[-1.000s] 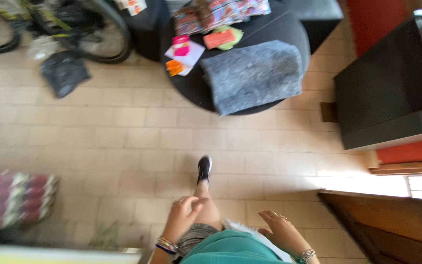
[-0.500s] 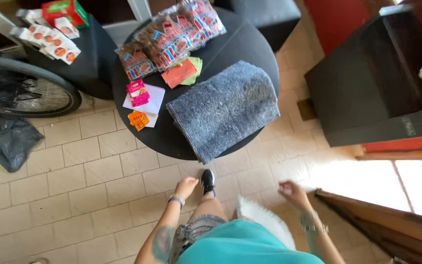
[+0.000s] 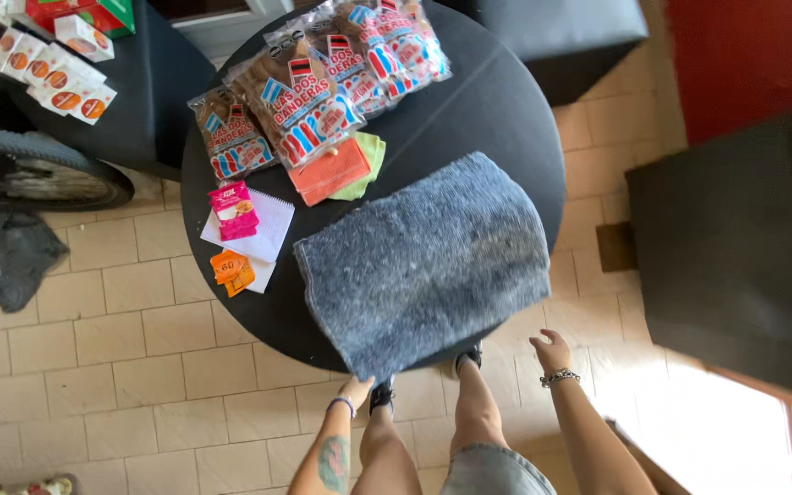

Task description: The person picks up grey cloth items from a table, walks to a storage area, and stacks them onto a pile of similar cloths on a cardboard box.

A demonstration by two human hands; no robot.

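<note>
The person stands at the round black table (image 3: 506, 119), reaching for the grey cloth (image 3: 423, 261) spread on its near side; left hand (image 3: 357, 390) touches the cloth's near corner, right hand (image 3: 552, 351) open just beside its edge; each grip released, and taking hold of the cloth likely comes next

On the round table (image 3: 506, 119), the folded cloth (image 3: 423, 261) lies toward five o'clock, snack bags (image 3: 323, 82) at twelve, notepad (image 3: 263, 229) at nine. The left hand (image 3: 357, 390) touches the cloth's six-o'clock edge; the right hand (image 3: 552, 353) hangs beside it.
</note>
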